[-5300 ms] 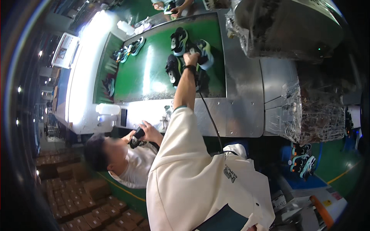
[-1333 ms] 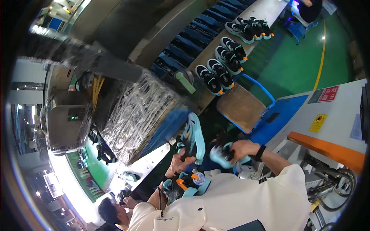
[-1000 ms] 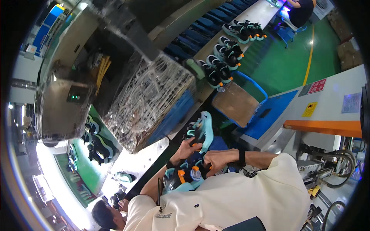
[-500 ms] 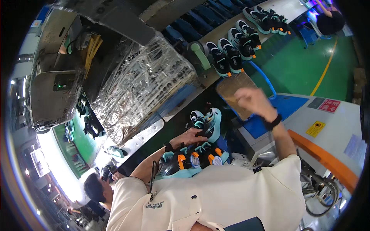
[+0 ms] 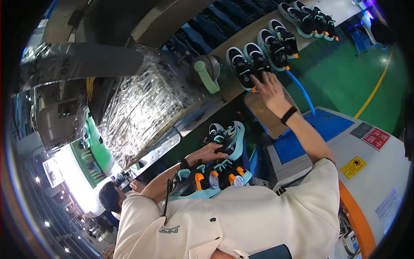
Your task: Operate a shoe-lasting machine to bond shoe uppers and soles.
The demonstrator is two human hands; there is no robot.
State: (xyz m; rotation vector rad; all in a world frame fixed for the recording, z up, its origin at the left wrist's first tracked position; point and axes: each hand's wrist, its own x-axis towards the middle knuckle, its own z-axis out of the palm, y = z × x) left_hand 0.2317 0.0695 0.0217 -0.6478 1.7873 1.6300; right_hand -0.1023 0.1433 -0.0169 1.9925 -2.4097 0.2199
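Observation:
Close to my body, my left hand [image 5: 210, 153] grips a black-and-teal sneaker [image 5: 234, 137] in its fingers. A second sneaker [image 5: 215, 131] stands just left of it. Nearer my shirt lie more sneakers [image 5: 211, 181] with orange heel tabs and teal soles, touching my front. My right hand [image 5: 271, 93] is stretched out with fingers apart at the heels of two black sneakers [image 5: 257, 58] in the row on the far bench. Its fingertips reach those heels; whether they press on them I cannot tell.
More sneakers [image 5: 282, 36] line the pale bench [image 5: 235, 36]. Below the right hand sits a brown board [image 5: 265, 116] by a blue-topped machine [image 5: 310, 134] with an orange edge. A plastic-wrapped machine [image 5: 146, 103] stands left, a green-handled device [image 5: 207, 75] beside the bench. Another person [image 5: 113, 196] works at lower left.
My right hand has moved up and left from above the brown board to the sneakers on the bench, its fingers spreading. My left hand keeps its grip. The view has shifted slightly.

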